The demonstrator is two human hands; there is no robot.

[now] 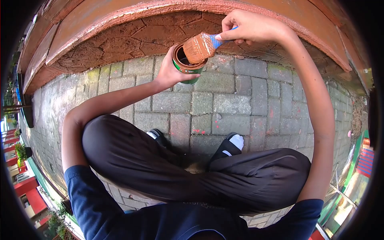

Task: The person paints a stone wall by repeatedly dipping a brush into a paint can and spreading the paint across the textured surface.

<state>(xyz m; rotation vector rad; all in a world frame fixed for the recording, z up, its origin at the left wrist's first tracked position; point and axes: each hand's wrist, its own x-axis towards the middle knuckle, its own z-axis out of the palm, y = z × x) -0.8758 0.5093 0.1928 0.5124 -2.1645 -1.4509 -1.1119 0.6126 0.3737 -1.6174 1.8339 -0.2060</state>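
Observation:
My left hand (171,72) is wrapped round a green paint can (188,70) with a brown-coated rim, held above the paving. In my right hand (236,29) is the blue handle of a wide paintbrush (199,49). Brown paint coats the bristles, which point down and left into the can's open mouth, over its right side. Part of the can's dark inside shows left of the brush. Behind the can and brush stands a low brown wall (132,38) with a stone pattern and a ledge (108,20) along its top.
Grey paving blocks (232,103) with some red paint spots lie between the wall and my bent knees. My feet in dark sandals (226,150) rest on them. Potted plants (22,154) and red-and-white building parts show at the far left, and a green edge at the right.

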